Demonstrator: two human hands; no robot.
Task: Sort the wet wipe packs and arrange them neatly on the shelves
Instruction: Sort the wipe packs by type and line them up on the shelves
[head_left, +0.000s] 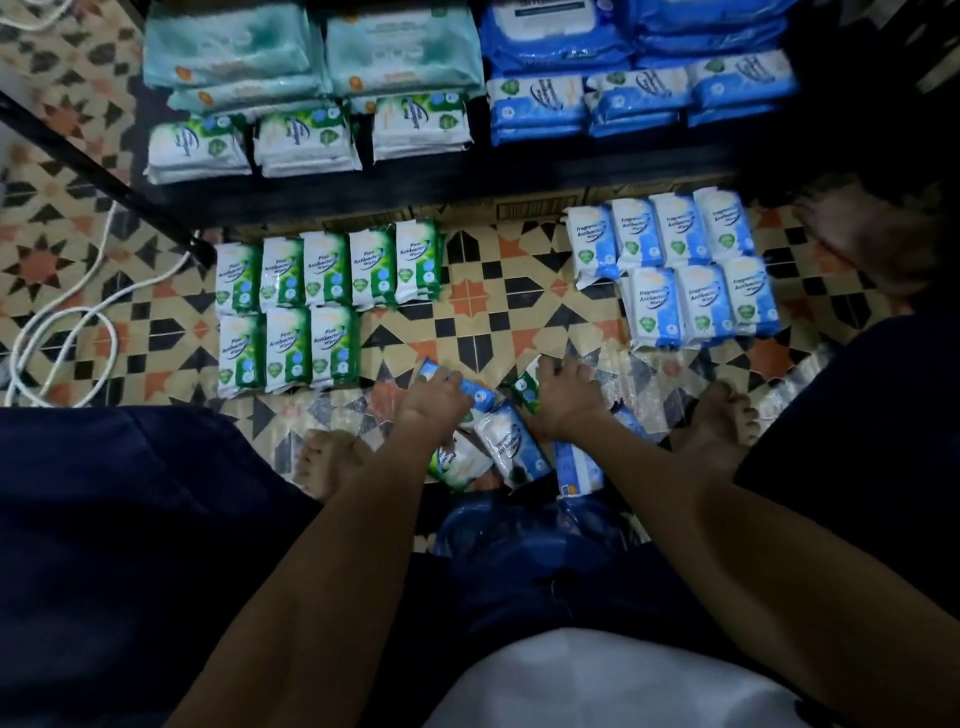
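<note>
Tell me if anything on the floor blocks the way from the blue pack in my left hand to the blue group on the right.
Yes. The right hand, on a green pack, lies between the left hand with its blue pack and the blue group. Beyond it is bare tile.

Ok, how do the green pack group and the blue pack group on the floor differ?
The green pack group lies left, the blue pack group right, with bare tile between. Green packs read Pine Antibacterial Wipes; blue ones read Fragrance. Green has five packs in its far row and three in its near row; blue has four and three. Both are white-fronted packs laid flat in two neat rows below the shelf.
</note>
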